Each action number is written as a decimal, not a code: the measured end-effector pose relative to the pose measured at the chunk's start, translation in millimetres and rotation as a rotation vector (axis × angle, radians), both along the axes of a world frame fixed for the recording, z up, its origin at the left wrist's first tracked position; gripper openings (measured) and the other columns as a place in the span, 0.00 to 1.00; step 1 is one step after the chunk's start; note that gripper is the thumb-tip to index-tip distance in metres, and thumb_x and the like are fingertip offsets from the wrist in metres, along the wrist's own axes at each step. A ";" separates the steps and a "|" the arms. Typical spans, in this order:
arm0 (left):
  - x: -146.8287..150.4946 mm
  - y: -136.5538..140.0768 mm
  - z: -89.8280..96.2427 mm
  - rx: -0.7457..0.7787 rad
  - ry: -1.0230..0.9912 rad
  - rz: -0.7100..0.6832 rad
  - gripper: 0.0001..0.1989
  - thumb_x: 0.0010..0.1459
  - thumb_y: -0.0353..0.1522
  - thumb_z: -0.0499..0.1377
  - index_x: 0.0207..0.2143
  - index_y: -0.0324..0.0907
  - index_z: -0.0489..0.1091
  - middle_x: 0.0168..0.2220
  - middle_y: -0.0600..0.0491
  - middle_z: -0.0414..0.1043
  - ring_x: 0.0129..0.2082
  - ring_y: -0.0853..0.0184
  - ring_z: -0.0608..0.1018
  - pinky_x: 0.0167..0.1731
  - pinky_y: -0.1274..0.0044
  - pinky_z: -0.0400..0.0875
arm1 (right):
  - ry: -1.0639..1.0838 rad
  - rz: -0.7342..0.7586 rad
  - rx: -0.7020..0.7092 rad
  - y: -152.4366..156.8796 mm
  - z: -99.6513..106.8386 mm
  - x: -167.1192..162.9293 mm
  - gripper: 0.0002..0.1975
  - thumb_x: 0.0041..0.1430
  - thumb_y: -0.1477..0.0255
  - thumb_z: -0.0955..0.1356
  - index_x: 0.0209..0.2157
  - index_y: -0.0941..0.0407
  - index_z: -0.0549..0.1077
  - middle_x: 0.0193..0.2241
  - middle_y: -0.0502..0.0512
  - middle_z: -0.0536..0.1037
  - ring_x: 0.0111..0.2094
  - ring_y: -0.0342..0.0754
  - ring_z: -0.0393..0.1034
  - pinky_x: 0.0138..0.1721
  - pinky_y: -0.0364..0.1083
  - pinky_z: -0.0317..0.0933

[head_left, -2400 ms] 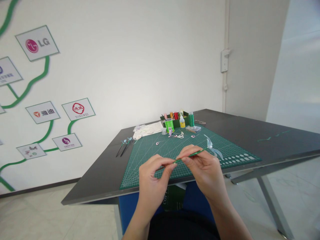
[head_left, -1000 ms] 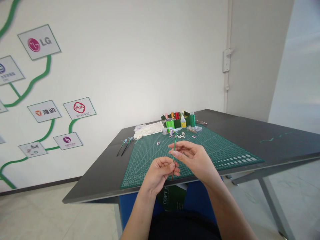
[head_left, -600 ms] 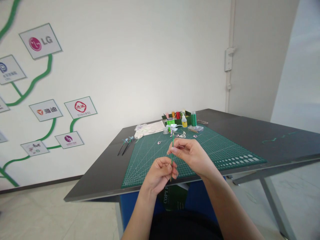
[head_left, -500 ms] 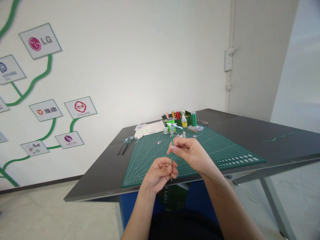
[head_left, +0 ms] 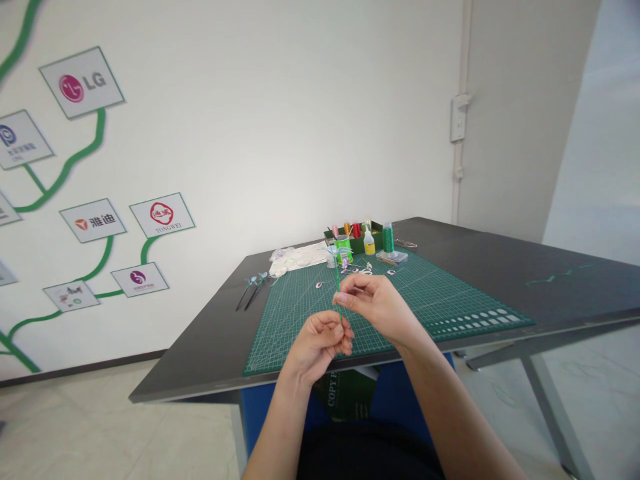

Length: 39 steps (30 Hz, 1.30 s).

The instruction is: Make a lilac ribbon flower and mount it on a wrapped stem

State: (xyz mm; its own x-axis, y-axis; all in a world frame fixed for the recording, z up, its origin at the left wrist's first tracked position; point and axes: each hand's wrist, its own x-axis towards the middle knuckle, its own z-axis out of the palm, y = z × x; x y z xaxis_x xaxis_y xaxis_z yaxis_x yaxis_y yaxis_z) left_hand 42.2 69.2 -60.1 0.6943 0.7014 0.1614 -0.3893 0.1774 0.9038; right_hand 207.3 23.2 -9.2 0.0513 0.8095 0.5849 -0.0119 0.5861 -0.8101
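A: What's in hand?
B: Thin flower stem (head_left: pixel 338 283), wrapped green, near upright, top leaning slightly toward 11 o'clock. Held above the green cutting mat (head_left: pixel 290 327), grid lines printed.
A: Looks?
B: Slim, fairly straight. Flower head (head_left: pixel 338 251) at the 12 o'clock end: pale blue, narrow petals fanned out to 3 and 9. Fine petal detail too small to tell. Bottom tip hidden at the fingers.
A: Hands?
B: Left hand (head_left: pixel 320 343) pinches the low end, thumb against fingers. Right hand (head_left: pixel 373 300), at 2 o'clock from the left, pinches mid-stem between thumb and fingertips.
A: Around it?
B: From the left hand: two dark sticks (head_left: pixel 253 292) with light-blue tops at 10, lying on the black table (head_left: pixel 213 340). Bright green can (head_left: pixel 345 248) near 12, partly behind the petals. Yellow-labelled bottle (head_left: pixel 369 243) at 1.
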 end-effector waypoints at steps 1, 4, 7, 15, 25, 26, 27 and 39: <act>0.0 1.5 -0.9 0.007 0.012 0.009 0.25 0.40 0.43 0.84 0.29 0.35 0.78 0.26 0.52 0.78 0.21 0.73 0.77 0.24 0.81 0.75 | -0.007 0.006 -0.012 2.3 -1.4 0.0 0.13 0.55 0.63 0.79 0.25 0.54 0.77 0.26 0.50 0.79 0.33 0.49 0.76 0.39 0.48 0.71; -0.8 10.1 -5.0 0.029 0.054 0.071 0.25 0.40 0.43 0.84 0.29 0.35 0.78 0.26 0.51 0.79 0.21 0.72 0.78 0.26 0.80 0.76 | -0.032 0.007 -0.063 11.7 -7.5 0.2 0.15 0.55 0.59 0.78 0.27 0.54 0.78 0.28 0.52 0.82 0.34 0.51 0.78 0.39 0.49 0.72; -5.2 26.0 -11.1 0.056 0.101 0.180 0.26 0.38 0.44 0.84 0.30 0.36 0.79 0.27 0.50 0.80 0.24 0.70 0.80 0.30 0.78 0.78 | -0.042 -0.033 -0.101 24.0 -18.5 3.3 0.18 0.54 0.54 0.78 0.32 0.54 0.80 0.32 0.54 0.84 0.34 0.51 0.79 0.40 0.50 0.73; -56.7 106.3 -20.4 0.184 0.367 0.573 0.18 0.53 0.38 0.79 0.38 0.36 0.80 0.36 0.48 0.83 0.36 0.64 0.84 0.35 0.76 0.78 | -0.055 -0.318 -0.255 56.3 -82.8 35.9 0.29 0.52 0.39 0.73 0.26 0.53 0.78 0.29 0.62 0.86 0.36 0.60 0.82 0.44 0.56 0.73; -155.4 198.9 20.5 0.316 0.923 0.946 0.20 0.70 0.38 0.66 0.61 0.40 0.73 0.60 0.44 0.75 0.53 0.54 0.81 0.50 0.60 0.81 | -0.172 -0.468 -0.322 61.3 -107.9 41.5 0.18 0.57 0.53 0.72 0.21 0.51 0.77 0.27 0.60 0.87 0.33 0.59 0.82 0.41 0.53 0.71; -162.9 205.6 23.2 0.329 0.967 0.991 0.20 0.70 0.38 0.66 0.61 0.40 0.73 0.60 0.44 0.75 0.54 0.54 0.81 0.51 0.60 0.81 | -0.180 -0.472 -0.322 60.7 -107.6 41.3 0.18 0.57 0.54 0.72 0.21 0.51 0.77 0.27 0.59 0.87 0.33 0.59 0.82 0.41 0.53 0.71; -169.8 211.6 24.8 0.337 1.013 1.037 0.20 0.70 0.38 0.66 0.60 0.41 0.73 0.60 0.44 0.75 0.54 0.53 0.81 0.51 0.60 0.81 | -0.187 -0.475 -0.322 60.2 -107.5 41.2 0.18 0.57 0.54 0.72 0.21 0.51 0.77 0.27 0.59 0.87 0.33 0.59 0.82 0.41 0.52 0.71; -214.7 237.1 -6.4 0.292 1.367 1.294 0.20 0.70 0.38 0.66 0.61 0.42 0.73 0.59 0.44 0.75 0.55 0.54 0.81 0.52 0.60 0.81 | -0.253 -0.482 -0.338 59.5 -108.8 40.6 0.17 0.60 0.57 0.70 0.22 0.52 0.77 0.28 0.59 0.87 0.34 0.58 0.82 0.41 0.52 0.71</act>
